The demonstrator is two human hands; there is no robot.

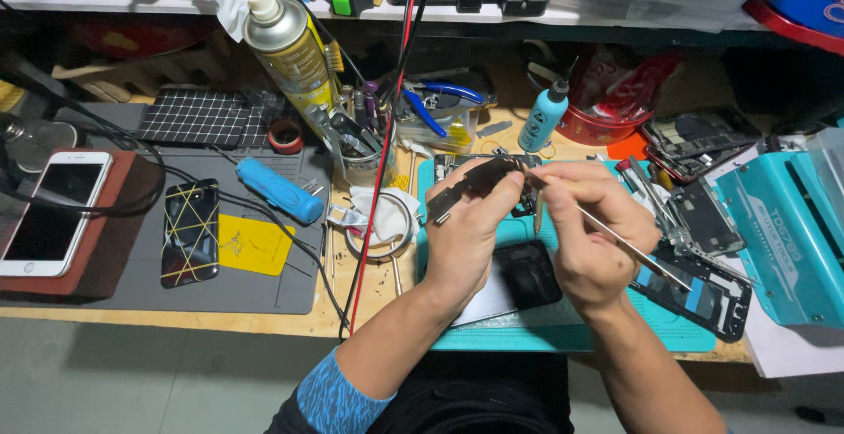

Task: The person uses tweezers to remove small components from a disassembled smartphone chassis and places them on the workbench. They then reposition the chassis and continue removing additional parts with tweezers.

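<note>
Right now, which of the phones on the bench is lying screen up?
The white phone at the far left, on the reddish-brown pad: its dark screen faces up. The phone beside it shows a black back with yellow lines.

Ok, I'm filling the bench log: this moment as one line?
left hand: holds dark part | right hand: holds thin tool | below: teal mat
</note>
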